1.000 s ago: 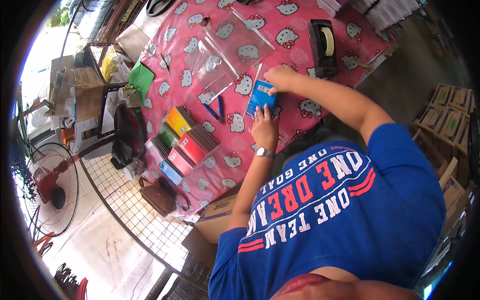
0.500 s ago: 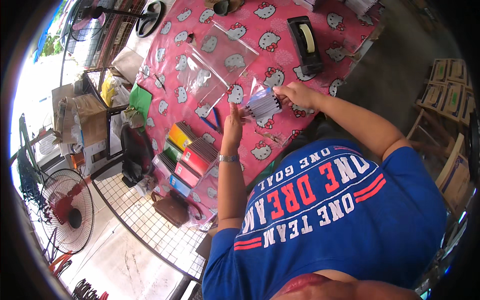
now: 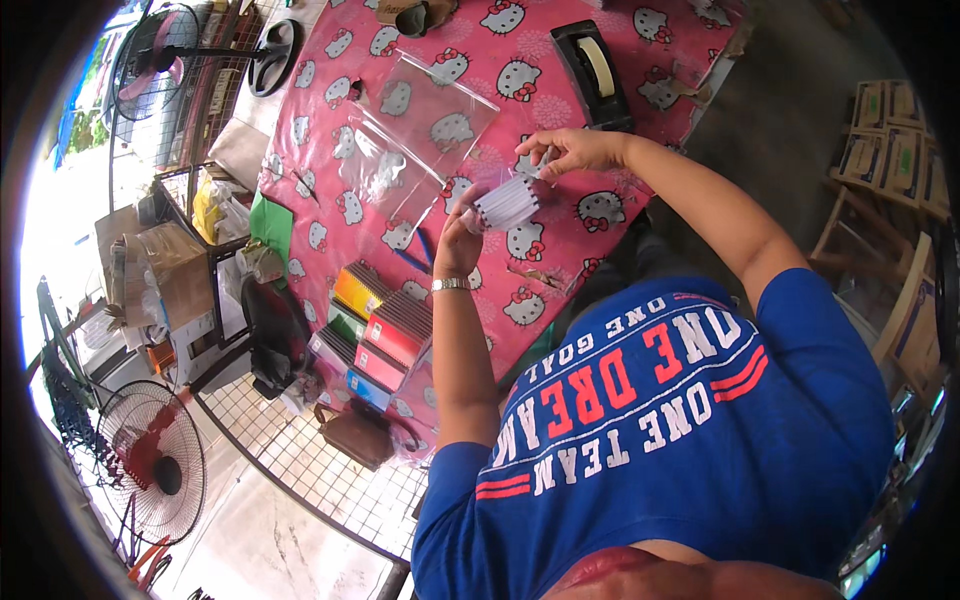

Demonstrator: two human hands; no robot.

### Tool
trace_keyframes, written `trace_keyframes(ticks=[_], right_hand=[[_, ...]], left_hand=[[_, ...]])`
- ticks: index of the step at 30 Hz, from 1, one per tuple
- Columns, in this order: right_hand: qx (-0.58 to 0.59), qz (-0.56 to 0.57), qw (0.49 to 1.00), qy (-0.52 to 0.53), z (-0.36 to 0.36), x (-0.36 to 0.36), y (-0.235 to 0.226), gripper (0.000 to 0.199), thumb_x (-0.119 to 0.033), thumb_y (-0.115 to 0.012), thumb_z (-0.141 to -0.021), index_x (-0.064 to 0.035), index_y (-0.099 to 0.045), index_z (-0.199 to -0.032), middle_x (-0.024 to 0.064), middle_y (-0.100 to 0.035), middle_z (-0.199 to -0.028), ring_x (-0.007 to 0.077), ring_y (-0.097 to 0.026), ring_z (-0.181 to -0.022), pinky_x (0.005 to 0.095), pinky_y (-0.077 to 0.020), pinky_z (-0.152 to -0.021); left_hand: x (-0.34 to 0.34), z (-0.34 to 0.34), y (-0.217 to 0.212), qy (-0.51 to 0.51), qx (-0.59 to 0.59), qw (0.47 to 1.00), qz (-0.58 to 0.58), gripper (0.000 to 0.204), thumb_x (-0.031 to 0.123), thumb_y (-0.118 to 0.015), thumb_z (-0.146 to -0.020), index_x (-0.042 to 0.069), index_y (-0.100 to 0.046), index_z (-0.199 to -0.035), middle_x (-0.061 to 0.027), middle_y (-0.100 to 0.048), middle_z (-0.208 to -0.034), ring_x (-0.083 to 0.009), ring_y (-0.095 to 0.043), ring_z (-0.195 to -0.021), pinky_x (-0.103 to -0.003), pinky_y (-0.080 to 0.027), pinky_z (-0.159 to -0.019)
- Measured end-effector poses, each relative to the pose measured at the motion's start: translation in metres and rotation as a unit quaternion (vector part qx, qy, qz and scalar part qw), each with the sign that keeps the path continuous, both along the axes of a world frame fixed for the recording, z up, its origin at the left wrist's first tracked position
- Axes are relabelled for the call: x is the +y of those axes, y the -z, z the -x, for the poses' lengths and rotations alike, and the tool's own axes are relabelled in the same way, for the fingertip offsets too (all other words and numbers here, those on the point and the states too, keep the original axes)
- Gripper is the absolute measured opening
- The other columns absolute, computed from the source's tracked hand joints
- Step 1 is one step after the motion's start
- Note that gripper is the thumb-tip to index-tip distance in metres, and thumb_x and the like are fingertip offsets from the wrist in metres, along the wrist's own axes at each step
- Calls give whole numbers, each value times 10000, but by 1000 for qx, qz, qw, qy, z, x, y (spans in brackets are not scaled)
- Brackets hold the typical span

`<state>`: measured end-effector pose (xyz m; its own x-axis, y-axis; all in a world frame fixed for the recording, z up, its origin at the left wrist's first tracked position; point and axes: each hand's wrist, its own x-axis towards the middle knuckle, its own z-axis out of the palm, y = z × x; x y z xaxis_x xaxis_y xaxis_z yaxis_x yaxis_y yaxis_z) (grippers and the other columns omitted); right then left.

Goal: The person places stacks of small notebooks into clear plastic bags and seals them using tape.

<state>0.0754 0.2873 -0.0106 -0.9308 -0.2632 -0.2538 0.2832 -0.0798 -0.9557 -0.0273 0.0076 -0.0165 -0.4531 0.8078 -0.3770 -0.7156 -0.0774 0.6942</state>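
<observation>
Both my hands hold a small white ribbed pack point(image 3: 507, 204) just above the pink table point(image 3: 600, 250), which has a cartoon-cat cloth. My left hand point(image 3: 458, 238), with a bracelet at the wrist, grips the pack's near left end. My right hand point(image 3: 572, 150) pinches its far right end with the fingertips. Clear plastic bags point(image 3: 425, 135) lie flat on the cloth just to the left of the pack. A blue pen point(image 3: 411, 259) lies beside my left wrist.
A black tape dispenser point(image 3: 596, 68) stands at the far side of the table. Colourful packs point(image 3: 375, 335) stand in rows at the table's left edge. A brown bag point(image 3: 355, 435) and a wire grid point(image 3: 330, 480) lie below it. Fans point(image 3: 150, 465) stand at left, and wooden crates point(image 3: 885, 150) at right.
The pack showed its blue face against the table one second ago. Both hands have since lifted and turned it, so its white ribbed side faces up.
</observation>
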Motion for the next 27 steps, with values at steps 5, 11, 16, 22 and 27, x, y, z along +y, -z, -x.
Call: trace_keyframes(ticks=[5, 11, 16, 22, 27], right_hand=[[2, -84, 993, -85, 16, -23, -2, 562, -197, -719, -793, -72, -496, -1293, 59, -578, -1009, 121, -555, -827, 275, -468, -780], [46, -123, 991, 13, 13, -37, -5, 393, -210, -758, -736, -101, -646, -1097, 21, -602, -858, 129, -572, -772, 287, -456, -665], [194, -218, 953, 85, 13, -47, -16, 148, -128, -716, -701, -76, -666, -830, 55, -586, -803, 188, -586, -737, 311, -466, -656], [249, -247, 936, 45, -6, -46, -32, 88, -77, -629, -704, -50, -633, -789, 73, -561, -840, 233, -588, -715, 333, -479, -666], [361, -327, 873, -3, -27, -47, -57, 288, -135, -691, -681, -32, -605, -936, 76, -542, -933, 260, -559, -827, 359, -480, -756]], left_hand=[[11, 6, -1, 82, -21, 996, 34, 441, 162, -628, -804, 4, -557, -1210, -79, -605, -1161, -202, -541, -1104, -348, -389, -971], [17, 9, -13, 115, 174, 961, 182, 222, 72, -663, -784, 10, -691, -996, -66, -676, -997, -155, -594, -946, -315, -452, -830], [40, -10, -45, 42, 638, 726, 253, 169, 22, -650, -720, 46, -718, -873, -59, -656, -857, -184, -604, -747, -292, -475, -696], [35, -30, -68, 55, 619, 743, 250, 232, 14, -645, -704, 49, -691, -929, -85, -646, -860, -260, -624, -717, -327, -505, -659], [17, -40, -85, 153, 689, 679, 203, 437, -6, -700, -628, 85, -643, -1052, -66, -581, -1140, -260, -525, -1069, -376, -423, -903]])
